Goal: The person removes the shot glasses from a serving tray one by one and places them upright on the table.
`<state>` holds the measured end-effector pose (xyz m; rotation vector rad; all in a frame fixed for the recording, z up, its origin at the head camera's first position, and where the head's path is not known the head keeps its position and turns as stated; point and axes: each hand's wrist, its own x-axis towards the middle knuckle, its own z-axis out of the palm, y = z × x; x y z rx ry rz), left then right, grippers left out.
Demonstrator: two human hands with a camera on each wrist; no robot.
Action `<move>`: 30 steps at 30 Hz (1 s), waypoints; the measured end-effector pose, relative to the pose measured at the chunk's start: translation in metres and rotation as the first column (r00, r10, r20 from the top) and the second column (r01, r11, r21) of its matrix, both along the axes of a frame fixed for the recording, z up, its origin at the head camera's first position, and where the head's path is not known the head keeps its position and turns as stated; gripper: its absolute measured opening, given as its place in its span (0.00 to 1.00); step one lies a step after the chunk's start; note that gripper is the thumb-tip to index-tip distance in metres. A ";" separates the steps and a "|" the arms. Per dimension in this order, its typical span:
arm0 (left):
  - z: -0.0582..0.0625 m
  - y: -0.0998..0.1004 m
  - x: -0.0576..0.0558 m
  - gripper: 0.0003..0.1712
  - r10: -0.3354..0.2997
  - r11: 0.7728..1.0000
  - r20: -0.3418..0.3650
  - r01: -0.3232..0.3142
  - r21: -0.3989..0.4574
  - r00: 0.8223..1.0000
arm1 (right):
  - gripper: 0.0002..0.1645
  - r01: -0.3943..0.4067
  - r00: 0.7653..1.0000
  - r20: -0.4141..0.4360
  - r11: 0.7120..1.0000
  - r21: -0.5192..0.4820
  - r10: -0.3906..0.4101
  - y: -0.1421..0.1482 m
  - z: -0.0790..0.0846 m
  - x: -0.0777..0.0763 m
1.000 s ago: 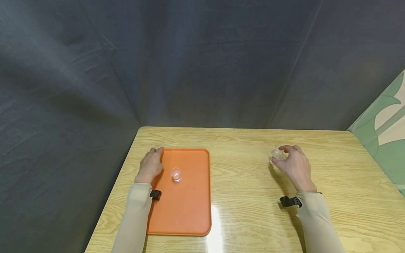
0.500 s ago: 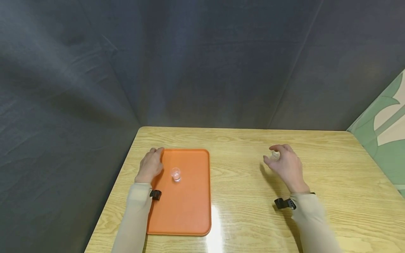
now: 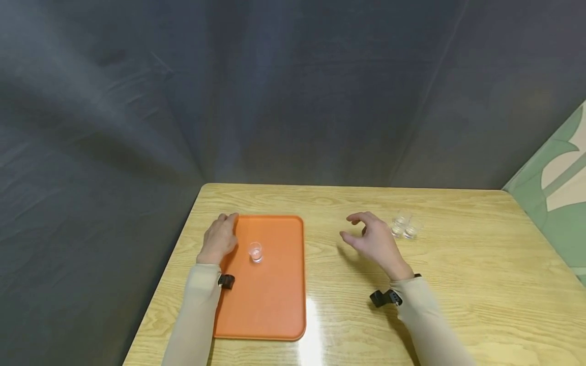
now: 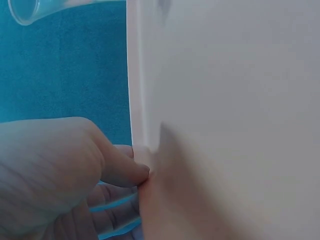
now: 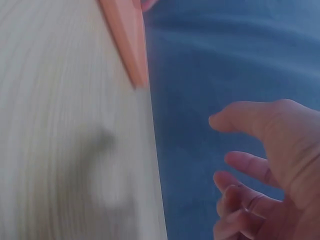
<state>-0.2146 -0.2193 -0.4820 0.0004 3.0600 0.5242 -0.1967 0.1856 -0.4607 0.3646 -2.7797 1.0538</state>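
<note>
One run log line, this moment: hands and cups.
left hand: grips orange rectangular tray by edge; right hand: holds nothing; lone small clear cup: upright on tray; clustered small clear cups: on wood-grain table

Left sleeve (image 3: 189, 315): plain pale beige, long, reaching the wrist; cuff slightly lighter. Right sleeve (image 3: 428, 325): same beige, also wrist-length. Left wrist device (image 3: 226, 281): small, black, blocky, on the right side of the cuff. Right wrist device (image 3: 378, 298): likewise black and blocky, on the left side of the cuff, joined to a black strap (image 3: 394, 298); strap detail too small to read. Left hand (image 3: 217, 240) and right hand (image 3: 375, 243): bare.
</note>
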 end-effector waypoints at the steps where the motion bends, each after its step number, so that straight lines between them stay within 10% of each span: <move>1: 0.000 0.000 0.000 0.35 0.001 1.000 0.001 -0.001 0.000 1.000 | 0.26 -0.012 1.000 0.003 1.000 0.003 0.012 -0.005 0.000 0.000; 30: 0.003 0.001 -0.001 0.36 0.014 1.000 0.033 -0.013 -0.012 0.999 | 0.25 -0.308 0.951 0.009 0.951 0.011 0.308 -0.140 -0.005 0.020</move>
